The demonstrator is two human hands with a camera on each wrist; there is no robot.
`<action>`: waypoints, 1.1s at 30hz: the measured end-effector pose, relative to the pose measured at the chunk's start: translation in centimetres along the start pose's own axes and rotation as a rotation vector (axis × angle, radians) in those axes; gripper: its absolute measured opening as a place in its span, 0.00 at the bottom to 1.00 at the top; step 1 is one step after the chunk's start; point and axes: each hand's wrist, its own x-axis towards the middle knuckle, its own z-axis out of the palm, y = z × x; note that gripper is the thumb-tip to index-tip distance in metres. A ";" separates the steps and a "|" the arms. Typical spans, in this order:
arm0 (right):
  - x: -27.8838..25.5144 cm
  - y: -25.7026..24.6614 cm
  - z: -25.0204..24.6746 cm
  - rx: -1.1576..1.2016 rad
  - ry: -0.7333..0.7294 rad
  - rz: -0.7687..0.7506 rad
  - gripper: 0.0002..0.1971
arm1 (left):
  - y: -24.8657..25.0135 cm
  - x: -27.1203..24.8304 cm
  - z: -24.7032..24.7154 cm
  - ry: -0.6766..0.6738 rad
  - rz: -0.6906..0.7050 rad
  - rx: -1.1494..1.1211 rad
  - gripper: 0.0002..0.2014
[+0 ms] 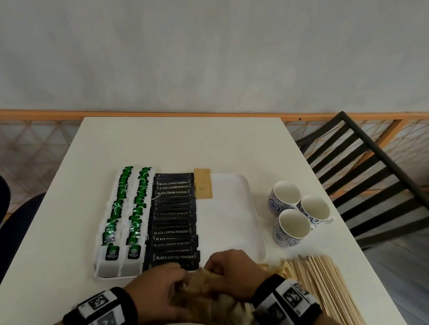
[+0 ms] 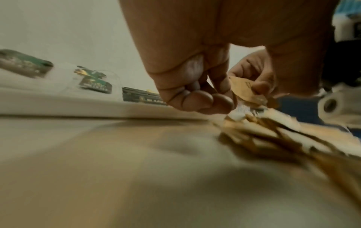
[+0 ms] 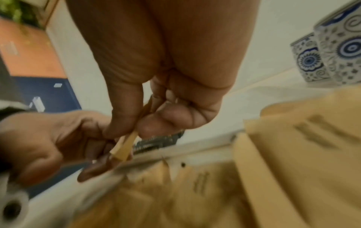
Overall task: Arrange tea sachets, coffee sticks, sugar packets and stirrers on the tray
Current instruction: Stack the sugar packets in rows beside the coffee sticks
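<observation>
A white tray (image 1: 231,216) holds two columns of green tea sachets (image 1: 126,219), a column of black coffee sticks (image 1: 173,221) and one brown sugar packet (image 1: 203,184) at its far end. Both hands meet at the tray's near edge over a loose pile of brown sugar packets (image 1: 220,309). My right hand (image 3: 136,128) pinches a thin bunch of sugar packets (image 3: 125,148) between thumb and forefinger. My left hand (image 2: 215,98) has its fingers curled at the lower end of the same packets (image 2: 244,88). Wooden stirrers (image 1: 327,286) lie in a heap to the right of the hands.
Three blue-patterned cups (image 1: 291,222) stand on the white table (image 1: 183,143) right of the tray. A black slatted chair (image 1: 377,172) is beyond the table's right edge. The right half of the tray is bare.
</observation>
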 end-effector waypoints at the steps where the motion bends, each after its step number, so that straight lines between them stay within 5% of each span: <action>1: 0.1 -0.1 -0.5 0.056 0.007 0.013 0.17 | 0.3 0.0 -0.5 0.043 -0.001 -0.056 0.23; 3: 0.4 -0.4 -1.4 0.151 -0.005 0.025 0.21 | 0.7 0.2 -1.5 0.144 -0.012 -0.205 0.23; 6: 0.8 -1.0 -2.5 0.351 -0.048 0.007 0.20 | 1.1 0.8 -3.3 0.217 -0.032 -0.325 0.09; 13: 1.9 -1.8 -3.3 0.648 -0.026 -0.020 0.06 | 1.2 1.7 -5.2 0.291 0.039 -0.197 0.09; 19: 3.2 -1.5 -3.1 0.538 0.065 0.005 0.18 | 1.6 2.3 -5.3 0.320 0.039 -0.141 0.11; 22: 3.5 -1.3 -2.9 0.867 -0.020 0.076 0.21 | 1.4 2.5 -5.5 0.424 -0.049 -0.263 0.13; 25: 3.8 -1.0 -2.9 0.977 -0.122 0.025 0.10 | 1.3 2.7 -5.8 0.518 -0.118 -0.350 0.12; 28: 5.0 -1.0 -3.0 1.091 -0.012 0.047 0.04 | 1.5 2.7 -5.7 0.461 -0.145 -0.373 0.11; 30: 6.3 -0.6 -3.4 1.182 0.083 0.092 0.10 | 1.5 2.7 -5.5 0.410 -0.165 -0.397 0.10; 33: 8.5 0.7 -4.6 1.028 0.250 0.166 0.10 | 1.3 2.5 -5.2 0.352 -0.199 -0.414 0.08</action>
